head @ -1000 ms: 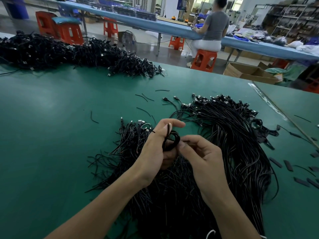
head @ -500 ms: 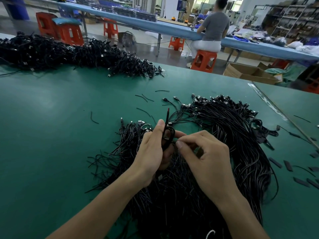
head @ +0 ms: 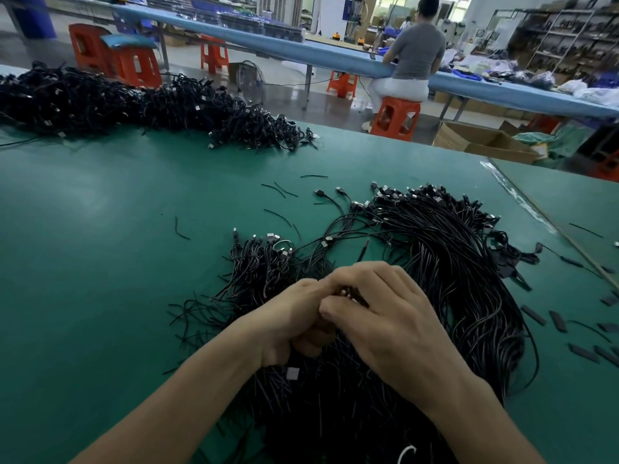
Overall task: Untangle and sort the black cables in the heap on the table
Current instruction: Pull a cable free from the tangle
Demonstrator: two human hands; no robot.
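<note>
Left hand point(head: 294, 316) and right hand point(head: 392, 326) meet, fingers point(head: 365, 276) curled round a cable point(head: 355, 295).

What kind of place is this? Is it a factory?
Most likely a factory workshop: big heaps of black cables lie on a long green table, another person sits at a blue bench, and stock shelves stand behind.

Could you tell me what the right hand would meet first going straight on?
The right hand would probably meet the left hand first; their fingers touch around a cable above the heap.
</note>
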